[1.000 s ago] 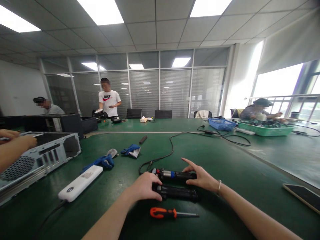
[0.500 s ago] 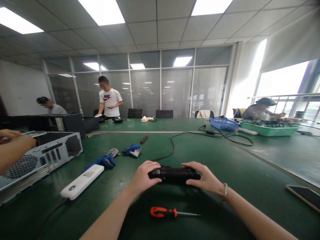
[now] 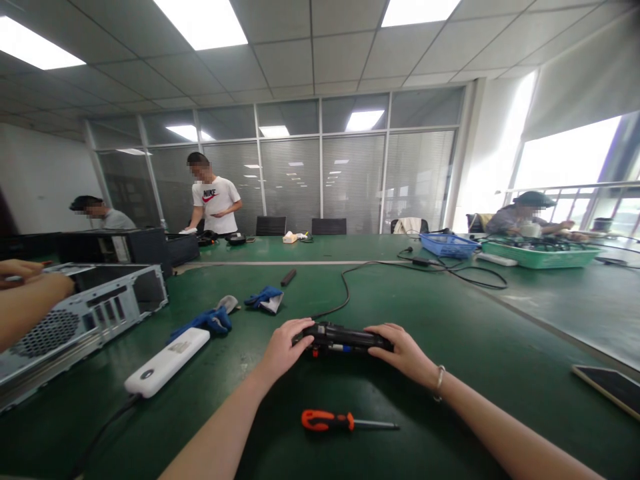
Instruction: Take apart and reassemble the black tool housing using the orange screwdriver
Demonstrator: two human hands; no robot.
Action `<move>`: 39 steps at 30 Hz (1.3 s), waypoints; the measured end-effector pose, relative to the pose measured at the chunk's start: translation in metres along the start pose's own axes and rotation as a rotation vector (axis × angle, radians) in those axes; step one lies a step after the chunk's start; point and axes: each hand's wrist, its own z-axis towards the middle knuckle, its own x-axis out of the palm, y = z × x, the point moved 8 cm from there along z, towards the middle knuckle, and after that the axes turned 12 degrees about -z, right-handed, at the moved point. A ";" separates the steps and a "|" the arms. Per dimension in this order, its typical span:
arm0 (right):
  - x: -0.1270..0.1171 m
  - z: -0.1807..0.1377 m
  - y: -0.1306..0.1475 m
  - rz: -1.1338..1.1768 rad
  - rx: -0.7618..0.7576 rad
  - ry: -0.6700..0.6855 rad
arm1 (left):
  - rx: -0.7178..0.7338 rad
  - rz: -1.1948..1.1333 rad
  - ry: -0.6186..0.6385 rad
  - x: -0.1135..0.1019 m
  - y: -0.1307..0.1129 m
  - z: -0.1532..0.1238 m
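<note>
A long black device (image 3: 345,338), with a small red part and a blue-and-white mark on its near side, lies across the table in front of me; its exact kind is unclear. My left hand (image 3: 286,348) is wrapped round its left end, thumb in front. At the right end, my right hand (image 3: 403,348) grips it with fingers over the top. Closer to me lies a screwdriver (image 3: 327,421) with an orange and black handle, its shaft pointing right. A black cable (image 3: 345,293) runs over the table from behind the device; whether it joins it is hidden.
Left are a white power strip (image 3: 167,363), blue gloves (image 3: 213,321), and a metal computer case (image 3: 115,300) with a co-worker's arm (image 3: 30,303) over it. A phone (image 3: 607,387) lies right. Blue (image 3: 447,247) and green baskets (image 3: 540,257) stand farther back. Other people sit or stand around.
Both hands have turned the black device, bringing red and blue details on its near side into view. The right hand has shifted slightly left. The screwdriver stays put.
</note>
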 end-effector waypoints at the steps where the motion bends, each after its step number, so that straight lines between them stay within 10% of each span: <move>1: 0.001 0.000 0.000 0.011 -0.001 0.011 | -0.020 -0.006 0.013 0.001 0.002 0.000; 39: 0.006 -0.003 0.017 -0.106 -0.005 0.083 | -0.027 0.001 0.011 0.006 0.016 -0.002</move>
